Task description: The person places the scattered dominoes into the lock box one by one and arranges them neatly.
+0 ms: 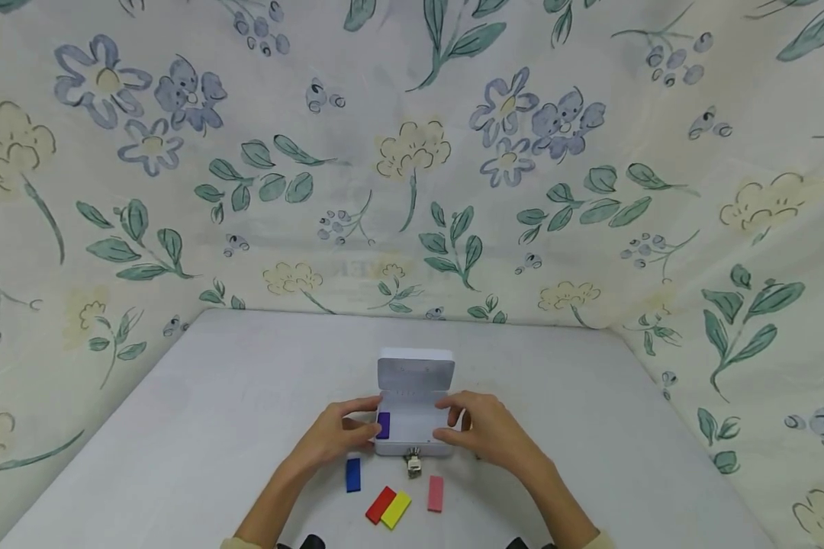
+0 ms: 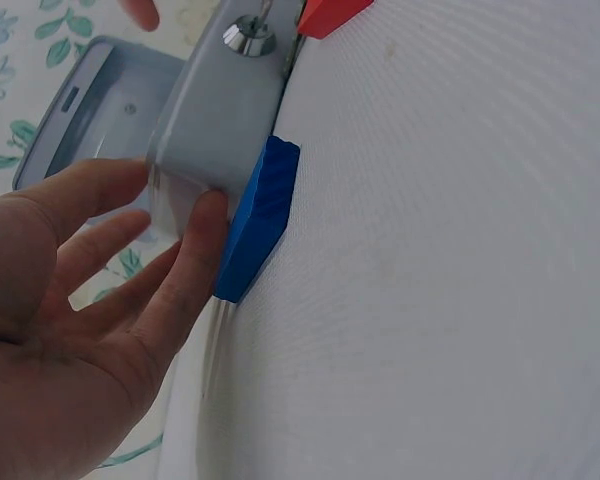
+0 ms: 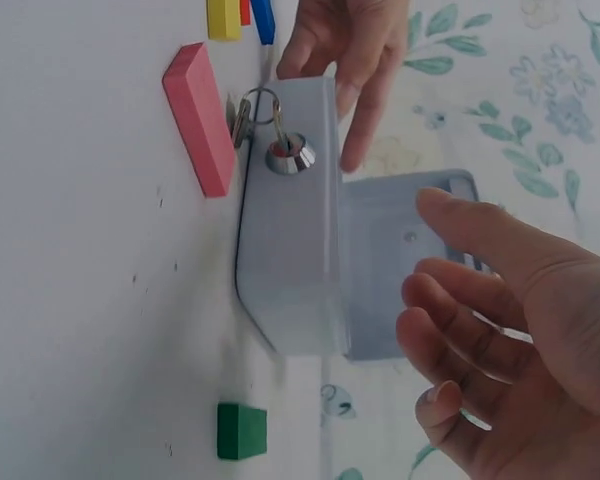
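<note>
A small pale metal box (image 1: 412, 448) stands with its lid (image 1: 415, 374) raised. A purple block (image 1: 384, 425) lies inside against the left wall. My left hand (image 1: 336, 435) touches the box's left end with its fingers fairly straight; in the left wrist view a blue block (image 2: 260, 222) lies near its lowest fingertip. My right hand (image 1: 487, 427) hovers at the right side of the box, fingers loosely bent and holding nothing. A lock with keys on a ring (image 3: 288, 152) sits in the front face.
In front of the box lie a red block (image 1: 381, 505), a yellow block (image 1: 396, 510) touching it, and a pink block (image 1: 436, 494). A green block (image 3: 242, 431) is on the table right of the box. Floral cloth (image 1: 412, 191) hangs around the white table (image 1: 247, 358).
</note>
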A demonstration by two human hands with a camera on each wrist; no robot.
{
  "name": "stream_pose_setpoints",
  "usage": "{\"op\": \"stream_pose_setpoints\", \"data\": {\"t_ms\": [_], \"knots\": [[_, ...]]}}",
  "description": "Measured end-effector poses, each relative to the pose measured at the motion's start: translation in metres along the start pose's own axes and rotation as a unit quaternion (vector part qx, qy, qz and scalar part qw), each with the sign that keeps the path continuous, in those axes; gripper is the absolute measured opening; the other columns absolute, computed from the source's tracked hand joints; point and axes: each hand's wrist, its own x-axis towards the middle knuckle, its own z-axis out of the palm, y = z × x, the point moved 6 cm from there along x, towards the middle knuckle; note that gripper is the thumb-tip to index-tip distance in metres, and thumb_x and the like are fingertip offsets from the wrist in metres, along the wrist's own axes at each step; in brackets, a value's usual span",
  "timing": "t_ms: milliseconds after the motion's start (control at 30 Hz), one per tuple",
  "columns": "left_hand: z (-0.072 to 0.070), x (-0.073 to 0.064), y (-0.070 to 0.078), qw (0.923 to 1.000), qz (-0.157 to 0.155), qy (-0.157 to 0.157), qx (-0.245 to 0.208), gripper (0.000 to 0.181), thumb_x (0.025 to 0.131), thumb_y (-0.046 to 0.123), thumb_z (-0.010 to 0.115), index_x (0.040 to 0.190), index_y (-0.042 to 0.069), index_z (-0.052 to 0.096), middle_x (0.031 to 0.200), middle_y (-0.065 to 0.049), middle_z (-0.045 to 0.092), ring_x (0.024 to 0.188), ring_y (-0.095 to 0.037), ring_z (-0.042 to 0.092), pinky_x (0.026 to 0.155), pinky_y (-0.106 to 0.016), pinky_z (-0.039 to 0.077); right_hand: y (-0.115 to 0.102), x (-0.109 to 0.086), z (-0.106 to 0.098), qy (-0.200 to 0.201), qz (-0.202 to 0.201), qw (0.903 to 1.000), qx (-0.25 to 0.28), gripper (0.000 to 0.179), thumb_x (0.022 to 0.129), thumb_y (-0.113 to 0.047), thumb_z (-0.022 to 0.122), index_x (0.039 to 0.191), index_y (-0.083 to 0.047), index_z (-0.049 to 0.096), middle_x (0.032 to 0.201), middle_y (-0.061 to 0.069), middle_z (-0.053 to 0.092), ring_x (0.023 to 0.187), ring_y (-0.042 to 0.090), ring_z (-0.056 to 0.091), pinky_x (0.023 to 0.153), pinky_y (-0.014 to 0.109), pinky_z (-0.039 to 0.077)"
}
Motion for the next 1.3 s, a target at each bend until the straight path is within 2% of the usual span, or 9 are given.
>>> {"op": "stream_pose_setpoints", "data": {"t_ms": [333,667,867,1300], "knots": [[-0.003,0.003,0.001,0.9999,0.005,0.004,0.01,0.052,0.09,0.022,0.071,0.139,0.013,0.056,0.143,-0.018,0.055,0.093,-0.023,0.072,0.082,-0.039,0.061,0.015,-0.013,-0.005,0.012,0.013,0.9991,0.04,0.04,0.082,-0.028,0.079,0.115,-0.006,0.07,0.081,-0.008,0.063,0.071,0.004,0.056,0.061,0.017,0.05],[-0.001,0.0,-0.003,0.9999,-0.012,-0.002,-0.006,0.054,0.089,0.023,0.071,0.14,0.015,0.055,0.144,-0.016,0.054,0.095,-0.023,0.072,0.082,-0.038,0.061,0.039,-0.024,-0.001,0.026,0.024,0.9975,0.061,0.041,0.084,-0.03,0.077,0.116,-0.007,0.069,0.081,-0.009,0.064,0.071,0.001,0.056,0.062,0.016,0.05],[-0.001,-0.001,-0.003,0.9999,-0.011,-0.002,-0.007,0.054,0.089,0.022,0.071,0.14,0.014,0.055,0.144,-0.017,0.054,0.098,-0.025,0.071,0.082,-0.038,0.061,0.051,-0.029,-0.003,0.041,0.012,0.9963,0.075,0.04,0.083,-0.026,0.078,0.115,-0.005,0.069,0.083,-0.004,0.065,0.069,0.002,0.058,0.059,0.017,0.049],[0.0,0.002,0.0,1.0,0.0,-0.009,-0.003,0.054,0.09,0.023,0.07,0.141,0.014,0.054,0.145,-0.017,0.053,0.095,-0.023,0.071,0.08,-0.036,0.061,0.072,-0.036,-0.005,0.012,0.045,0.996,0.076,0.047,0.081,-0.028,0.08,0.119,-0.004,0.066,0.094,0.004,0.067,0.076,0.006,0.058,0.06,0.017,0.049]]}}
